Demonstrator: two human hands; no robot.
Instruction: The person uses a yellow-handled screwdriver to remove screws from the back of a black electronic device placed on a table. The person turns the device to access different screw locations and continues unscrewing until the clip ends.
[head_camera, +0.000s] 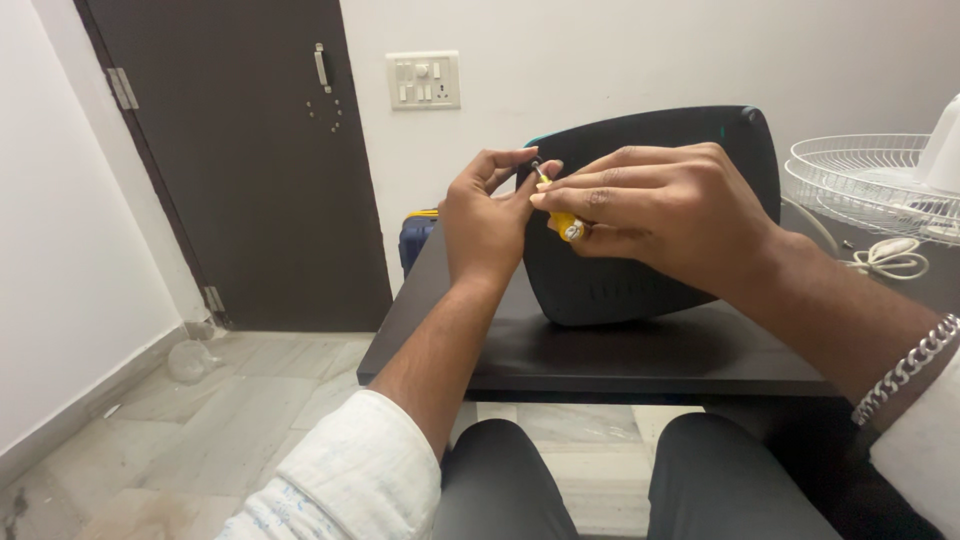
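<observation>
My knees sit under the black table (600, 372), and above it both hands meet at the upright dark casing (655, 290). My right hand (665, 205) is closed around a small yellow screwdriver (566, 226), tip angled up-left. My left hand (487, 215) pinches narrowly at that tip against the casing's upper left edge. I judge a screw is being worked there; next comes a steady twist with the tip seated. Farther right lies a white fan grille (860, 180); behind, a door (250, 150).
</observation>
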